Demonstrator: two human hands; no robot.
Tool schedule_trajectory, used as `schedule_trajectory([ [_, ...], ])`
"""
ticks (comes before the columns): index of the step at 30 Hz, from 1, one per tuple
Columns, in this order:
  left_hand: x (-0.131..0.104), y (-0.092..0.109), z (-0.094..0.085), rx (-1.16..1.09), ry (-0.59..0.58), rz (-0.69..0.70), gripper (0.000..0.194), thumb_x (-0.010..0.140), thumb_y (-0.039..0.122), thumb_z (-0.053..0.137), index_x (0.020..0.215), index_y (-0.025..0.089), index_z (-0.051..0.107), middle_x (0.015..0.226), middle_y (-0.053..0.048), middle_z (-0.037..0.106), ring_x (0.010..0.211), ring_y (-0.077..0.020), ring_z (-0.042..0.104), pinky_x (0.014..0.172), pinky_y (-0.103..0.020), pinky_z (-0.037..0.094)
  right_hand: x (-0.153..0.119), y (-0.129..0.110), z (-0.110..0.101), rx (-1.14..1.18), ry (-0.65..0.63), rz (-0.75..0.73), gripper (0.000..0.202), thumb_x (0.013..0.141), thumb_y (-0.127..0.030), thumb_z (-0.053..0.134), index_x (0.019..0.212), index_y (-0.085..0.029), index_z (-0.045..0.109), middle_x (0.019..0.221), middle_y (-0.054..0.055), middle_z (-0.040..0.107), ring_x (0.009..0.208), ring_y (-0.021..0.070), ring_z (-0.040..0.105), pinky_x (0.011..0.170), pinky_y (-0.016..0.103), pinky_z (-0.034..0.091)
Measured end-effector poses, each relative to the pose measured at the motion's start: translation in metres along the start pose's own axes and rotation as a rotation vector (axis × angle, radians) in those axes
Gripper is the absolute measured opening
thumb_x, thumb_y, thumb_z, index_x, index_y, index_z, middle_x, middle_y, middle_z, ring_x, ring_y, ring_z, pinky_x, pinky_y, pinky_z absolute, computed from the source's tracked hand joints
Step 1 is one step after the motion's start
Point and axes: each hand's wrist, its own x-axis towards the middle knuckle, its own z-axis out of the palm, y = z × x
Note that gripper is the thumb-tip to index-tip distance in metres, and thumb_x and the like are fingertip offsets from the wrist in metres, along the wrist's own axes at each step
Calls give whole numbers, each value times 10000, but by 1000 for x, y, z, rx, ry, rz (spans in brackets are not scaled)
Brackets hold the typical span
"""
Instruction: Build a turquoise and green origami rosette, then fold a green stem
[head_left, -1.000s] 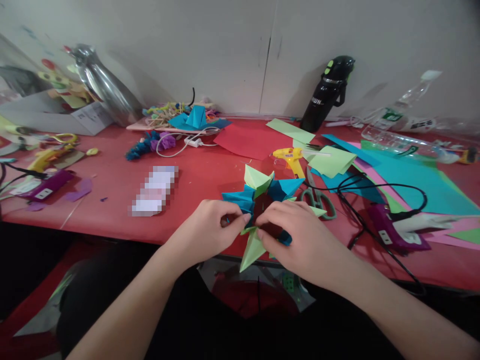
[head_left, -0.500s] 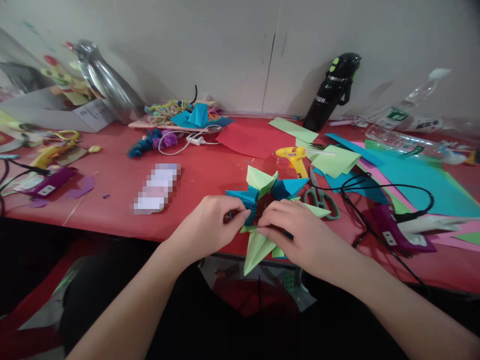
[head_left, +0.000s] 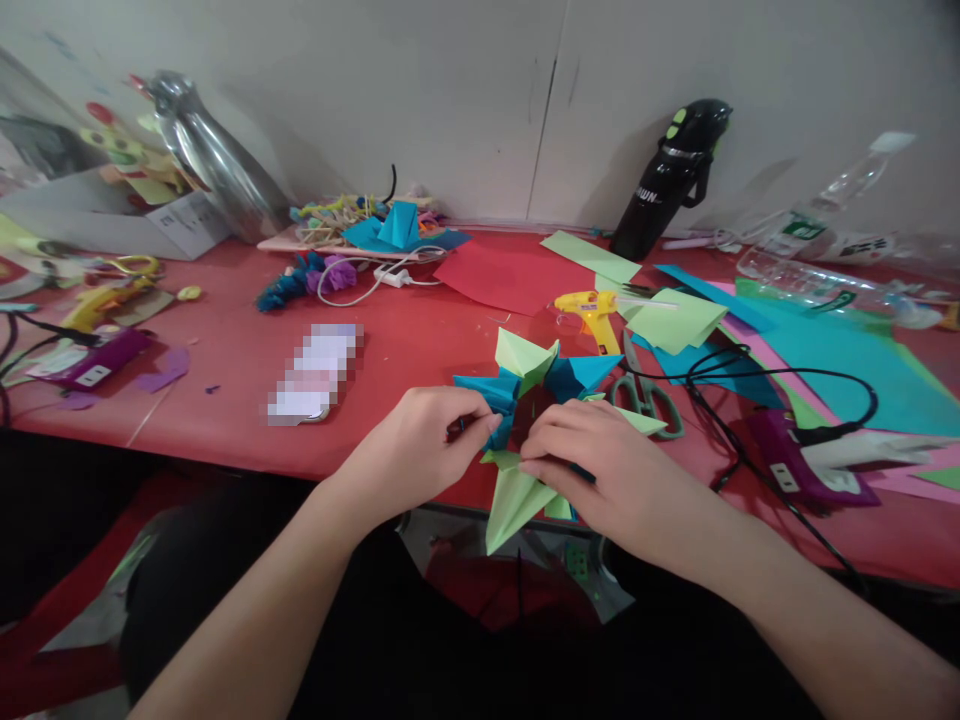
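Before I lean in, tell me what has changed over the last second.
The view shifted slightly, sliding the background rightward and up in the picture. The near light-green point of the folded-paper ring shows a little more. Nothing was visibly grasped or released: the left hand and right hand stay on the ring. The glue gun, scissors and phone stayed put.

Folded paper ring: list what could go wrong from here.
The left hand and right hand, both on the folded paper ring, might crease it. Its near green point juts past the edge of the red table and could bend. Another green tip could snag on the scissors beside it.
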Motion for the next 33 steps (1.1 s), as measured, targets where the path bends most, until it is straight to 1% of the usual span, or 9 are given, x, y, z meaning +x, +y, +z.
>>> schedule_trajectory([
  [9, 2, 0, -2, -14, 6, -11, 236, 964, 299, 563, 777, 187, 654, 682, 37, 623, 598, -95, 513, 560, -231, 366, -1, -1, -1, -12, -17, -2, 163, 1018, -238, 522, 905, -213, 636, 927, 17, 661, 894, 193, 564, 841, 372, 366],
  [23, 4, -4, -2, 8, 22, -33, 260, 974, 320, 537, 773, 185, 634, 722, 20, 654, 646, -115, 565, 591, -236, 384, -3, -1, -2, -60, -13, -28, 185, 1019, -240, 521, 895, -214, 656, 941, 29, 673, 906, 200, 579, 857, 385, 381],
  [28, 4, -6, -3, 17, 44, -21, 259, 976, 317, 534, 785, 183, 646, 720, 11, 652, 637, -119, 559, 584, -239, 380, -3, -1, -3, -53, -2, -49, 193, 1023, -242, 514, 903, -212, 661, 943, 27, 683, 898, 187, 591, 859, 384, 387],
  [33, 5, -7, -5, 29, 52, -27, 245, 976, 309, 536, 791, 187, 643, 737, 11, 656, 652, -119, 559, 600, -242, 382, -2, -1, -4, -59, -13, -55, 182, 1016, -245, 529, 903, -211, 667, 937, 26, 685, 909, 194, 592, 865, 390, 388],
])
